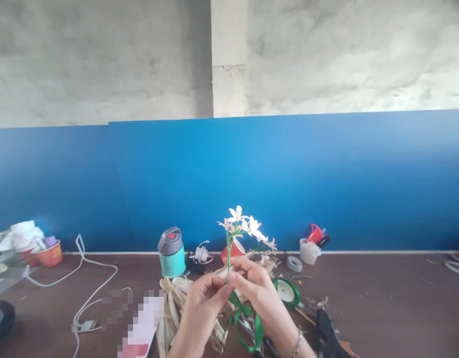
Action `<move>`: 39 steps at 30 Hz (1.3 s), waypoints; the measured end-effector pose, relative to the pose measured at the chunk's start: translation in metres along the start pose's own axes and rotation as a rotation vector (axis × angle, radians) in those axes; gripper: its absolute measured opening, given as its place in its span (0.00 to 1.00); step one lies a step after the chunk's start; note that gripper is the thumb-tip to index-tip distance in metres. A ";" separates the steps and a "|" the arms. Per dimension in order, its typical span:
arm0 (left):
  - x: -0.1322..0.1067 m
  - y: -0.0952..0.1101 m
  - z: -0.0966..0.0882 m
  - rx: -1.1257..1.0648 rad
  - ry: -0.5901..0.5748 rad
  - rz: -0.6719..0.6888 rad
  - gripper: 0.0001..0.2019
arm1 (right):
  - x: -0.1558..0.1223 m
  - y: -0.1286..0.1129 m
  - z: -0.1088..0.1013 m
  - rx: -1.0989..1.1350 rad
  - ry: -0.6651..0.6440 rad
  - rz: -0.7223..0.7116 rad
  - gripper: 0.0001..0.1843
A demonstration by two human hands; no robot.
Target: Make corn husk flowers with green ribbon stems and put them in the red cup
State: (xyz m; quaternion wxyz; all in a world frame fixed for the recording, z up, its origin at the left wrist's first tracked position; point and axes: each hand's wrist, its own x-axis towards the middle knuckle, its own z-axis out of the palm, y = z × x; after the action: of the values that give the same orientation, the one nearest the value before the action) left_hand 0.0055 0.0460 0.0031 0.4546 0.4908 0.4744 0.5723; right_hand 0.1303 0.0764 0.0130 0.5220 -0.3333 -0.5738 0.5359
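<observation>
Several pale artificial flowers (pixel 253 226) stand upright on a green-wrapped stem in front of the blue partition. My left hand (pixel 205 304) pinches the lower end of this stem between thumb and fingers. Just above it, my right hand (pixel 256 283) is closed on the stem too, thumb against fingertips. A loose green ribbon (pixel 258 327) hangs in loops below my hands. Beside my right wrist lies a roll of green ribbon (pixel 287 291). Dried husk-like strips (pixel 167 311) spread over the table beneath my hands, partly hidden by them.
A teal lidded jar (pixel 172 262) and a white charger (pixel 201 254) stand behind. Right are a tape roll (pixel 294 264), a white cup (pixel 308 252) with handled tools and a black tool (pixel 328 332). White cable (pixel 98 289) and red tubs (pixel 50 254) are left.
</observation>
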 end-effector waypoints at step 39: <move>-0.002 -0.026 0.000 -0.823 -0.709 -0.428 0.12 | 0.002 -0.002 -0.005 0.563 0.107 0.039 0.12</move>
State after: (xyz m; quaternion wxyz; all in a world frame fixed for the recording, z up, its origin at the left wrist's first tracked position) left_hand 0.0068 0.0476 -0.0231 0.8445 0.3285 0.1205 0.4055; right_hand 0.1349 0.0793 0.0154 0.6132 -0.2140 -0.3677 0.6656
